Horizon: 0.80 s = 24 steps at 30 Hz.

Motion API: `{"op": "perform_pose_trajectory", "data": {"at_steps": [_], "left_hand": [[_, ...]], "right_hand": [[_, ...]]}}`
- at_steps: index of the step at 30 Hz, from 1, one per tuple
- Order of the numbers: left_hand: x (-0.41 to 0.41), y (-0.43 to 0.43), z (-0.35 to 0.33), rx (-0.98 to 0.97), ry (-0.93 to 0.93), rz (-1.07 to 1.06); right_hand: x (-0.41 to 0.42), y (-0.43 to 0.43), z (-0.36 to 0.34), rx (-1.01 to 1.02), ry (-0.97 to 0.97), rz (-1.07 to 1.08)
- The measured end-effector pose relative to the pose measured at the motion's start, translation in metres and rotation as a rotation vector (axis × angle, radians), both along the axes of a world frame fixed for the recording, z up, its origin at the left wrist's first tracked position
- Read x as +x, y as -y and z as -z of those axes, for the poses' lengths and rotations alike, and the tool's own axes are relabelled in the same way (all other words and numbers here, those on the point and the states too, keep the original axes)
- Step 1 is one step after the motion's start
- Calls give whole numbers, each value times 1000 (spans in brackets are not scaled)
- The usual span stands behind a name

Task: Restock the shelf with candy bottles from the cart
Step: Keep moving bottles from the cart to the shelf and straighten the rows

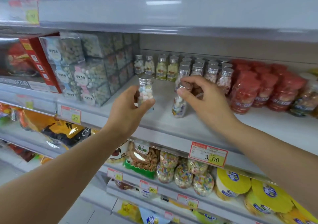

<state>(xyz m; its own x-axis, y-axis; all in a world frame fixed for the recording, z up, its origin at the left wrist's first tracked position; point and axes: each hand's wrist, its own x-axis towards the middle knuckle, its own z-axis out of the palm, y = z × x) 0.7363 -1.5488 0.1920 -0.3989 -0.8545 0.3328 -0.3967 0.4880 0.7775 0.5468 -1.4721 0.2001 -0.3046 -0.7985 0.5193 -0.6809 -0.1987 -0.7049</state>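
Head view: candy being placed at the white shelf board [165, 123].
A clear candy bottle with silver cap [146, 90] is gripped upright by the left hand [132, 108] above the board's front. A second bottle [179, 104], tilted, is pinched at its cap by the right hand [203, 94]; whether its base touches the board cannot be told. Behind are standing rows of silver-capped bottles [197, 67], and beside them, at the right, red-wrapped bottles [244, 93].

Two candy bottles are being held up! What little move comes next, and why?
Probably stand the tilted candy bottle upright on the bare front of the shelf. The right grip pinches its cap, its base is at or just above the shelf, and silver-capped bottles stand in rows just behind.
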Motion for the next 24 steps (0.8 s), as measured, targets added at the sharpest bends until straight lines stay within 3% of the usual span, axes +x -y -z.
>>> {"op": "perform_pose_trajectory", "data": {"at_steps": [6,12,24], "left_hand": [[5,20,-1,47,45,118],[10,35,-6,19,137,202],[19,50,-8,-65,207,238]], "right_hand": [[10,7,1,25,-10,-8],[22,4,2,175,48,-43],[40,19,5,236,40,115]]}}
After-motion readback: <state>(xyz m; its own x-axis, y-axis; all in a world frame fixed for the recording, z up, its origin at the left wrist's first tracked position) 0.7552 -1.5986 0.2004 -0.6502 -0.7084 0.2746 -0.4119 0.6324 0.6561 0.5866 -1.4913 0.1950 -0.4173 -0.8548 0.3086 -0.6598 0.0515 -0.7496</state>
